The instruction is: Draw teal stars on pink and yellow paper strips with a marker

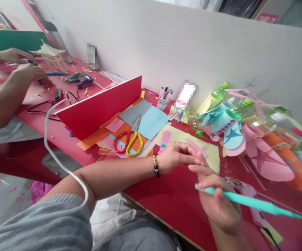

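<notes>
My left hand, with a beaded bracelet on the wrist, has thumb and fingers pinched together at the fingertips of my other hand; anything between them is too small to make out. Between thumb and fingers, my right hand holds a slim turquoise pen-shaped tool, its long tapered end pointing right. Behind that hand lies a pink glue gun on the red table. Yellow paper with a pink strip and small cut pieces lies just beyond my left hand.
Red-and-yellow scissors rest on coloured paper left of centre. Decorated plastic bottles crowd the right side. A pen cup stands by the wall. A red divider separates another person's hands at left. A white cable crosses my arm.
</notes>
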### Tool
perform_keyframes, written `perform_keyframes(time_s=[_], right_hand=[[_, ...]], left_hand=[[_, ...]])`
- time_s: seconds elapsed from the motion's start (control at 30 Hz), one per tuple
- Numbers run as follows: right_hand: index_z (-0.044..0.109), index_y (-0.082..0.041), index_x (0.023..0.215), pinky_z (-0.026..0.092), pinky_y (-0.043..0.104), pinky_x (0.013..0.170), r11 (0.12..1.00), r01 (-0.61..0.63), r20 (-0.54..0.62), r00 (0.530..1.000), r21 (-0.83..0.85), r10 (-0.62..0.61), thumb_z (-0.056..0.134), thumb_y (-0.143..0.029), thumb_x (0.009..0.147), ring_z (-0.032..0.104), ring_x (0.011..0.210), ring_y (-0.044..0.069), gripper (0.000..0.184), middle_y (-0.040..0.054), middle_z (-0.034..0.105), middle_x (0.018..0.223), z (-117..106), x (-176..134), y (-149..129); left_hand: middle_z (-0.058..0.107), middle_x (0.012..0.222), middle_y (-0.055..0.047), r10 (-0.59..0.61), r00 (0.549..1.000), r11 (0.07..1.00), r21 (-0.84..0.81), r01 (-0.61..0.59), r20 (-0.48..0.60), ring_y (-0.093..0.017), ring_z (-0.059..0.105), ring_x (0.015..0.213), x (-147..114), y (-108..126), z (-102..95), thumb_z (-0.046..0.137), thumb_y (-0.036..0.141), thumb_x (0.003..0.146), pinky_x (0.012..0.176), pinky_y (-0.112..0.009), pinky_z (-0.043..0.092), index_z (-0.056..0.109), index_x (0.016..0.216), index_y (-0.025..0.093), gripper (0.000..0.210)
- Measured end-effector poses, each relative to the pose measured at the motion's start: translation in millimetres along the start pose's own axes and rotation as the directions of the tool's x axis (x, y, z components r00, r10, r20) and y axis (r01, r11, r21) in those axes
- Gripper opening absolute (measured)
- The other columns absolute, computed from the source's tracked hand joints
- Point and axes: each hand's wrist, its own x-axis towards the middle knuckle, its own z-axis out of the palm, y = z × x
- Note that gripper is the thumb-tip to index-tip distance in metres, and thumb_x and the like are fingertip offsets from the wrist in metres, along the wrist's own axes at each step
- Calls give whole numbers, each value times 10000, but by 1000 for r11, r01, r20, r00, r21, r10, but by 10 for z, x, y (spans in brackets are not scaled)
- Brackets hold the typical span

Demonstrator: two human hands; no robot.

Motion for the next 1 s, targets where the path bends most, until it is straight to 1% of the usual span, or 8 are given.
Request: perform_keyframes(time_s=[0.07, 0.2, 0.33, 0.53, 0.67, 0.8, 0.9, 1.0], right_hand=[[661, -220, 897, 243, 616, 1130, 998, -22, -18, 1000, 57, 23, 444, -329, 951, 505, 1272, 321, 249, 87, 678, 1156, -11, 4, 21], [667, -224, 899, 283, 599, 1111, 997, -47, -36, 998, 61, 49, 441, -330, 949, 425, 1348, 324, 255, 90, 681, 1145, -19, 12, 43], [669, -221, 891, 280, 590, 1111, 999, -30, -32, 999, 21, 31, 447, -333, 947, 438, 1339, 320, 255, 83, 689, 1134, -19, 15, 43], [681, -203, 878, 236, 598, 1125, 1000, -29, -21, 999, -7, 29, 473, -326, 935, 416, 1350, 324, 248, 104, 684, 1155, -27, -14, 34], [684, -210, 880, 234, 590, 1136, 981, -93, -60, 993, 172, 104, 448, -340, 949, 430, 1343, 308, 279, 102, 684, 1143, -29, 2, 22], [678, -220, 834, 288, 535, 1138, 903, -154, -109, 971, 402, 214, 438, -385, 955, 480, 1311, 273, 315, 65, 700, 1080, -28, 46, -1], [672, -225, 804, 311, 503, 1135, 861, -183, -123, 955, 475, 270, 461, -407, 945, 472, 1323, 259, 312, 50, 706, 1064, -25, 66, -14], [656, -241, 796, 319, 535, 1121, 857, -190, -129, 951, 480, 283, 434, -418, 950, 462, 1334, 267, 324, 51, 710, 1055, -31, 79, -5]], left_hand=[[681, 723, -24, 6, 1000, 1000, 12, -6, 3, -106, 632, 662, 2, -3, -4, 904, 343, 566, 654, -235, 471, 669, 772, 108, 391], [667, 701, -14, 14, 1000, 1000, 2, -14, -4, -101, 619, 649, 3, -18, -11, 899, 349, 576, 643, -231, 457, 659, 769, 114, 387], [690, 763, -31, -2, 1000, 1000, -12, 2, -11, -113, 640, 697, 4, -23, -9, 901, 324, 570, 677, -239, 474, 693, 832, 116, 394], [697, 721, -38, -21, 1000, 1000, -3, 21, -21, -117, 648, 661, -1, -11, -16, 897, 327, 574, 658, -241, 500, 695, 781, 107, 364], [688, 699, -23, -29, 999, 999, 37, 28, 18, -95, 630, 620, 20, 10, -50, 897, 316, 581, 614, -214, 491, 684, 778, 108, 357], [667, 679, -3, -32, 997, 995, 98, 24, 72, -72, 594, 570, 42, 45, -83, 874, 344, 633, 541, -185, 460, 672, 800, 112, 349], [663, 697, -7, -29, 995, 990, 137, 16, 92, -76, 597, 587, 41, 67, -86, 851, 373, 673, 544, -183, 464, 653, 816, 115, 355], [660, 722, -17, -22, 994, 983, 185, 2, 110, -82, 595, 605, 33, 81, -72, 833, 406, 695, 568, -193, 475, 635, 830, 113, 379]])
